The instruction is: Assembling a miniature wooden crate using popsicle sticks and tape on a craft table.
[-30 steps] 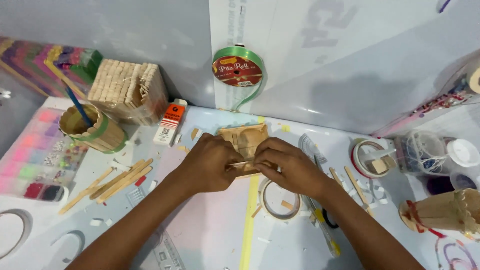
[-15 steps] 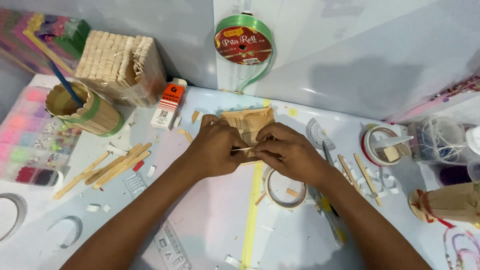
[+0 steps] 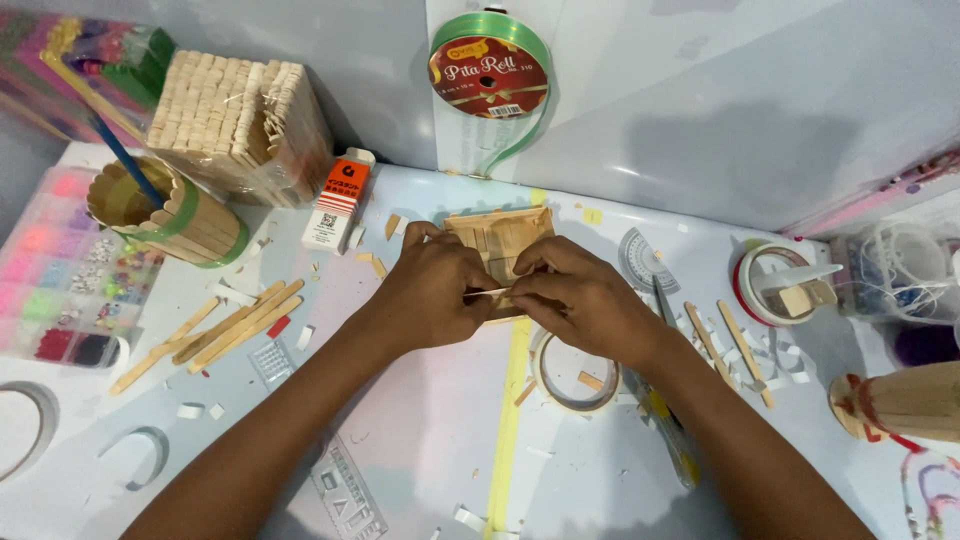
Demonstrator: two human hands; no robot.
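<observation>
Both hands have slid a little nearer the wall since half a second ago, and the small wooden box went with them; the white tabletop (image 3: 430, 440) is messy with scraps; a big block of stacked sticks (image 3: 240, 120) stands far left; the stick box (image 3: 500, 240) sits in the middle, near the wall; the left hand (image 3: 435, 295) and right hand (image 3: 585, 300) meet over it, both pinching one thin stick (image 3: 487, 292); I think it goes best held flat, lined up with the box edge, then pressed gently.
</observation>
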